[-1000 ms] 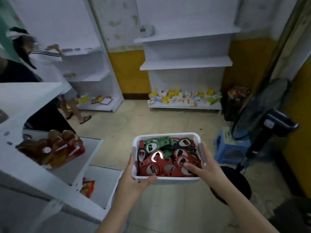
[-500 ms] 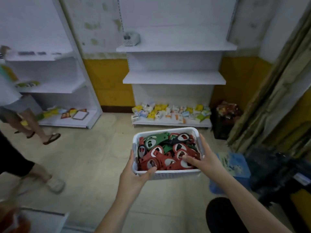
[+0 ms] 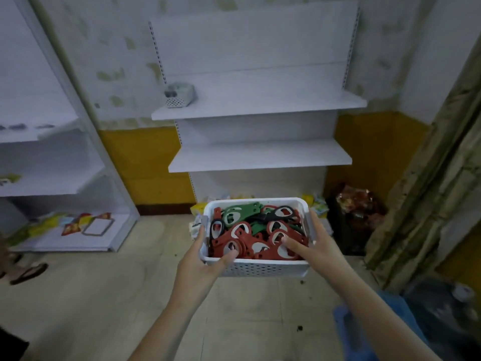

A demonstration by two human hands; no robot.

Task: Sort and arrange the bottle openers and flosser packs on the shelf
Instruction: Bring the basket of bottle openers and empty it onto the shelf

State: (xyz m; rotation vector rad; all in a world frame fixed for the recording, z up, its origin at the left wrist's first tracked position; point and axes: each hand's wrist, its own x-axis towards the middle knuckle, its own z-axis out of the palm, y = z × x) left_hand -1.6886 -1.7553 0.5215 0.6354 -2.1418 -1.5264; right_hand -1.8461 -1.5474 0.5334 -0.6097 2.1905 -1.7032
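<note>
Both hands grasp a white basket [image 3: 260, 268] in front of the white shelf unit [image 3: 260, 155]: the left hand [image 3: 205, 259] clasps its near-left corner, the right hand [image 3: 316, 247] its right rim. Red, green and black bottle openers [image 3: 256, 231] fill the basket, while flosser packs [image 3: 316, 204] lie on the unit's bottom shelf, behind the basket.

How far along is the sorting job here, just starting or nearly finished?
Early, it seems. Done: only a small basket sits on the shelf unit's upper shelf. In hand: the left hand and right hand carry a white basket of unsorted red, green and black bottle openers. Left: the middle shelf is bare, and the packs behind the basket lie jumbled.
</note>
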